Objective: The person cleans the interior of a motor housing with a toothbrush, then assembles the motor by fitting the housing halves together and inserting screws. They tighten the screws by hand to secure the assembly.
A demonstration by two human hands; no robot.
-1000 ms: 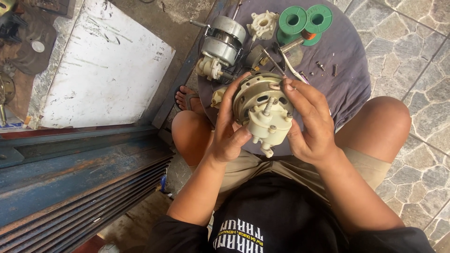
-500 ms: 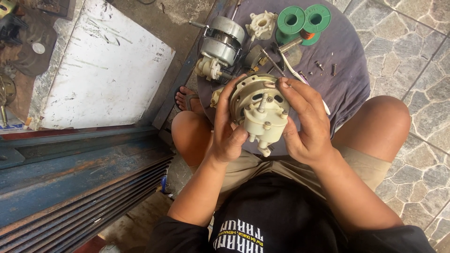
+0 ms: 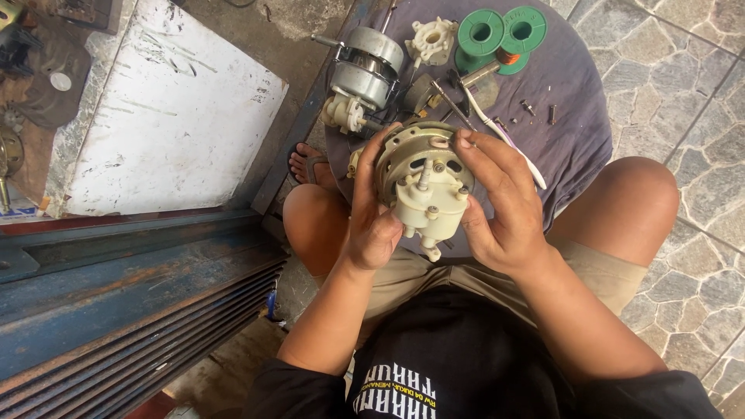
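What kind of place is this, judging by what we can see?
Probably an informal repair spot on the ground: grey cloth spread over stone paving, a second metal fan motor, green wire spools and loose screws.

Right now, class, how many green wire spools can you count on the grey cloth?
2. One green spool lies at the cloth's far edge; the second green spool touches it on the right, showing copper wire beneath. Others may lie outside the frame.

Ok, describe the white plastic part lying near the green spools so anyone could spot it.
Start at the dark grey cloth spread on the floor. At its far edge, just left of the two green spools, lies the white plastic part: small, round and lobed, with a centre hole.
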